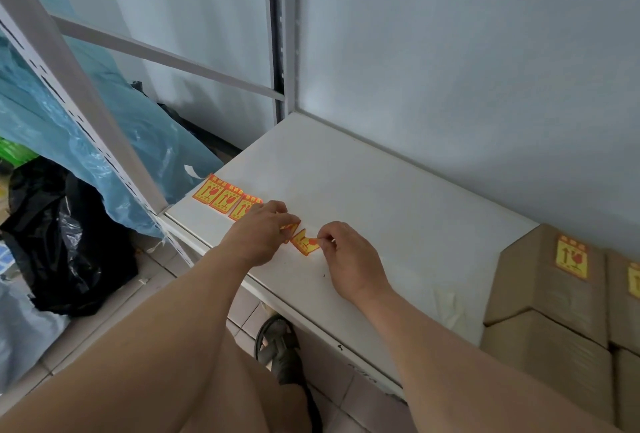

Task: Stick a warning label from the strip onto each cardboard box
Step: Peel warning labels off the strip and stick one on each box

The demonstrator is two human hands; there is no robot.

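Presently, at centre frame on the white shelf (363, 190), the left hand (258, 233) pins the label strip (227, 197) while the right hand (349, 256) pinches one label (304, 242), peeling it free. Advise a slow, flat peel to avoid creasing. Lower right, the boxes (547, 294) wait, two already labelled.

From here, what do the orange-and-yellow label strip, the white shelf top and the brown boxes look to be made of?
Orange-and-yellow label strip: likely printed paper or thin film; the label pinched by the right hand bends easily, while the left hand holds the strip.
White shelf top: smooth, faintly glossy; painted metal or laminate, unclear which.
Brown boxes: matte corrugated cardboard, with creased edges.
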